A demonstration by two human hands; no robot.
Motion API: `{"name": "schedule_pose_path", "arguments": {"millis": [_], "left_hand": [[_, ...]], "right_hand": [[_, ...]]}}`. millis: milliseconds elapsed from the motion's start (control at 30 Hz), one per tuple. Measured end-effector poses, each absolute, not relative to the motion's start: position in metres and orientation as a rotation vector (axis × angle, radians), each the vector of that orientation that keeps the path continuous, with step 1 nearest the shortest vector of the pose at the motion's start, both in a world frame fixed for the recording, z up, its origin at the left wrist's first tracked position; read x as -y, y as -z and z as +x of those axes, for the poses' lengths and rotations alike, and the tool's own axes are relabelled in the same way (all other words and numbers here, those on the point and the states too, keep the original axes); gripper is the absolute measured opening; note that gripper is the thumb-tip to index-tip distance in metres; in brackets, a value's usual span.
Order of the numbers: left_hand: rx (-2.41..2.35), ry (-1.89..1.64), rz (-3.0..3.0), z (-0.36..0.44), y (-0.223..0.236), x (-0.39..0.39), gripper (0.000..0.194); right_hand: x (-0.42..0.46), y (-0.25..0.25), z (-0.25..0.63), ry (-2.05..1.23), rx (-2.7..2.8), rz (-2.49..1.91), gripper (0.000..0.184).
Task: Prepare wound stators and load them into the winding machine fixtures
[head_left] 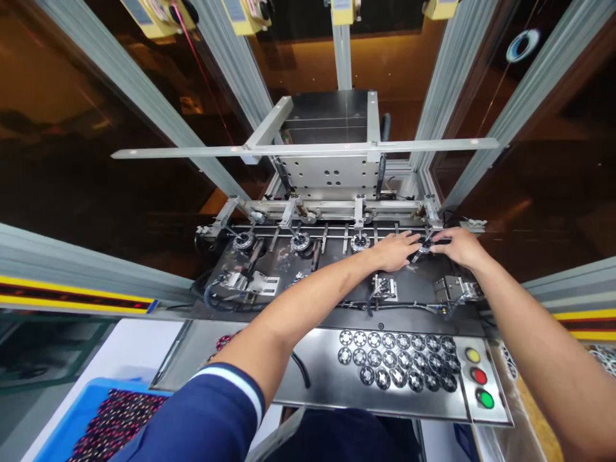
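Note:
At the rightmost station of the machine bed, a small round slotted core [425,246], like a motor stator, sits between my hands and is partly covered by my fingers. My left hand [397,250] comes from the left, its fingers stretched out and their tips beside the core. Reaching from the right, my right hand [461,247] has thumb and forefinger curved onto the core's side. Similar cores stand at the other stations: one at the far left [244,242], a second [301,242] and a third [360,242] nearest my left forearm.
Rows of round cores [389,358] lie on the steel shelf [327,378] in front. Yellow, red and green buttons [486,398] are at its right. A blue bin [72,410] holds red-and-black wound pieces. A metal bar [308,151] crosses above the bed.

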State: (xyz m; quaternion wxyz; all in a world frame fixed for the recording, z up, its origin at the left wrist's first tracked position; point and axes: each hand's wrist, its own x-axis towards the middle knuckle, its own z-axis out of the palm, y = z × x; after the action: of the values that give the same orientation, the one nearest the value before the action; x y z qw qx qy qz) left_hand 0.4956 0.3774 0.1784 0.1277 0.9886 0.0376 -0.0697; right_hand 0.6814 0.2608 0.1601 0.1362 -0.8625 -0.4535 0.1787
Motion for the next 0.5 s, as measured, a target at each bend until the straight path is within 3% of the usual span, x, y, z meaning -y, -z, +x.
{"name": "schedule_pose_path", "arguments": {"millis": [133,500], "left_hand": [[-0.049,0.260,2.926,0.512,-0.163,-0.372,0.071],[-0.093,0.333,2.966,0.517,-0.162,-0.364,0.076]], "right_hand": [[-0.266,-0.154,0.683,-0.586,1.325,-2.537,0.025],[-0.299,-0.142,0.709,-0.834,1.073,-2.681,0.029]]}}
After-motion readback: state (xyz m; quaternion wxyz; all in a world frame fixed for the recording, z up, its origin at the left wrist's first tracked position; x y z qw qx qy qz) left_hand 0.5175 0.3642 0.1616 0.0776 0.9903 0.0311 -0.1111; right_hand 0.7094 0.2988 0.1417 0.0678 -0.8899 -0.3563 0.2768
